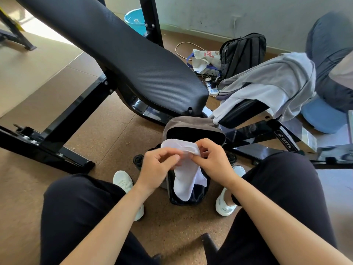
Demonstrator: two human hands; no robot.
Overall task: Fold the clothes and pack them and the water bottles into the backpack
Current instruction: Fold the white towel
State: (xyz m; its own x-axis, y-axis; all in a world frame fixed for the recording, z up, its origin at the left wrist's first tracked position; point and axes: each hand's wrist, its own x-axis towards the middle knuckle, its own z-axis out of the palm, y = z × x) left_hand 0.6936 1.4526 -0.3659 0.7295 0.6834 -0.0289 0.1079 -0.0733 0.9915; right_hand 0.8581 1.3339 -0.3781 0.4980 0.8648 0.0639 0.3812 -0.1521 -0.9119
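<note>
Nearest are the person's dark trousers (80, 203), knees spread, with both forearms reaching out between them. Leftmost, a black bottle cap (138, 159) stands just beside the backpack (191, 124), which gapes open beneath the hands. The left hand (158, 165) pinches the white sock (188, 180) with curled fingers near its upper end. The right hand (214, 159) pinches the same end from the other side, the two hands nearly touching. The sock's long axis runs from the fingers down toward the person, its free end hanging over the backpack's front. Folding it, I'd judge, means bringing that hanging end up to the fingers. Further right, grey clothes (271, 83) lie draped over a bench pad (242, 113), well apart.
</note>
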